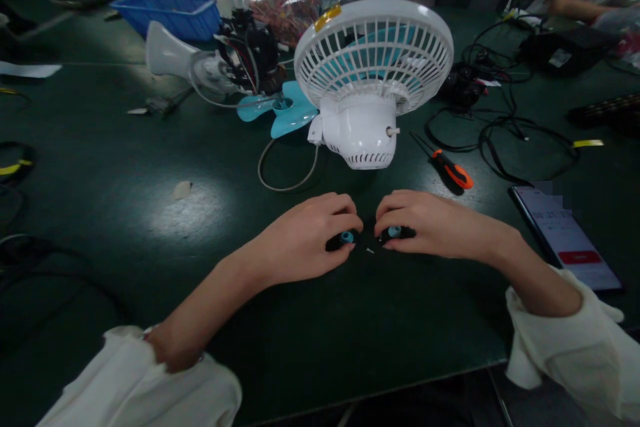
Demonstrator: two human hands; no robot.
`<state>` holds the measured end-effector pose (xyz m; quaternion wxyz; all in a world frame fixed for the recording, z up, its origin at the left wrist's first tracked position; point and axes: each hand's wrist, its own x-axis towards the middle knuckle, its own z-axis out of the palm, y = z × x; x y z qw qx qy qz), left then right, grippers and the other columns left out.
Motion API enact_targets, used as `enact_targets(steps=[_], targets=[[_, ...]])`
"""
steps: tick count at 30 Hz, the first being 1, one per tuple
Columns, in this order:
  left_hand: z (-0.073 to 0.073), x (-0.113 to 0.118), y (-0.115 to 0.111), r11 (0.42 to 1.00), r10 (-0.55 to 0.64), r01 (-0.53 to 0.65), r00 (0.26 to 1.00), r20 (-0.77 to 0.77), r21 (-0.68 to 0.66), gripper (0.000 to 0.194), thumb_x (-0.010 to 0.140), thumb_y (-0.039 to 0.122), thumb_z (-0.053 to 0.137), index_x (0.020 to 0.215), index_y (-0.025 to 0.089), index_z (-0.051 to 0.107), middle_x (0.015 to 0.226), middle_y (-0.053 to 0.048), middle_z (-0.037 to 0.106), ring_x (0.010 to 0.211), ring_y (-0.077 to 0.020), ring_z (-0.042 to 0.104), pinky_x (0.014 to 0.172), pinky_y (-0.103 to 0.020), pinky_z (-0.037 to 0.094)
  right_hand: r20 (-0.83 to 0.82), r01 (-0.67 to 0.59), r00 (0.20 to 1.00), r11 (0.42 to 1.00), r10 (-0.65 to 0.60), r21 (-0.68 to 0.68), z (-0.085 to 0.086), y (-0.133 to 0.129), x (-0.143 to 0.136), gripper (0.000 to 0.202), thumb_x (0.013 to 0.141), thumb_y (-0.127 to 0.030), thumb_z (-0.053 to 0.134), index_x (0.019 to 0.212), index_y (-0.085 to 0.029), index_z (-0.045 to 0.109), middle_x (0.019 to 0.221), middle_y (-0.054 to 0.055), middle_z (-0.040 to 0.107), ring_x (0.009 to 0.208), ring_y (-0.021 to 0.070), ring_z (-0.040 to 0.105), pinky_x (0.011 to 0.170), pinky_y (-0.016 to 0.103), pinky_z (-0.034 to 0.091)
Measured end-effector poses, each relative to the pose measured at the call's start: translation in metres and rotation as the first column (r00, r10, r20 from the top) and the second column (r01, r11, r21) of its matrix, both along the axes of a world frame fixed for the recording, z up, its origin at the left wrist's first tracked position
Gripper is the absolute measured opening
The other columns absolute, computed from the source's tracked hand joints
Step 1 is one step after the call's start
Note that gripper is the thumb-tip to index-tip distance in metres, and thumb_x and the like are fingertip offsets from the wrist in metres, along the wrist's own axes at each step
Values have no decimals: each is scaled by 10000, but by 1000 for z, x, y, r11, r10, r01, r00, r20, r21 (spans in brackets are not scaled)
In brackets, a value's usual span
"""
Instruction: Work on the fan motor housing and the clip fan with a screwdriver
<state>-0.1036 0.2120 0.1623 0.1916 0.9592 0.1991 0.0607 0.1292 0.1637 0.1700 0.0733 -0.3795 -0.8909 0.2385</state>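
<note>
My left hand (pixel 313 237) is curled low over the table, its thumb and fingers closed around a small teal piece (pixel 347 237) with a round end. Facing it, my right hand (pixel 433 223) is closed in the same way on another small teal piece (pixel 395 231). Most of both pieces is hidden by fingers and shadow. A tiny screw (pixel 370 251) lies on the table between the two hands. Just beyond them stands a white fan head (pixel 363 130) with its grille (pixel 375 53) tilted up and away.
Behind lie a teal fan blade (pixel 295 110), a white fan base (pixel 170 53), a blue bin (pixel 170 17) and a plastic bag (pixel 285 3). To the right are an orange screwdriver (pixel 453 170), black cables (pixel 500 147) and a phone (pixel 565 233). Another person's arm (pixel 575 5) rests at far right.
</note>
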Motion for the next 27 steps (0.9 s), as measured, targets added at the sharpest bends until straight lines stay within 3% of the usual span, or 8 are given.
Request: enact_targets(steps=[6,15,22,27], targets=[[-4,10,-13,978,-137,129,990,39,163,170,903,275,538,1020,202,638,1043,-42,616,973,-175,537,822,-304,428,11,6,1000,1000,-6,4,-2,1,-1,84,889,-198,589,908,-161,661,999,60,635,939,195,584,840,330,447],[-9,13,-19,858,-224,221,973,-49,465,223,944,130,419,948,178,637,927,-32,651,869,-165,553,732,-307,398,78,93,992,992,-100,83,0,3,3,101,936,-197,513,959,-162,606,929,54,630,879,189,579,762,303,415],[-6,14,-21,833,-207,185,978,-16,521,240,944,125,408,920,183,639,907,-31,669,857,-171,573,788,-332,399,136,169,972,970,-194,173,1,3,6,57,915,-182,539,930,-175,593,885,36,626,830,181,577,704,284,379],[-9,13,-21,889,-128,73,987,93,452,192,936,162,450,966,186,638,946,-31,684,870,-159,587,825,-336,385,128,152,976,971,-177,185,-2,4,6,77,909,-196,548,931,-179,620,899,35,633,851,181,582,691,281,372]])
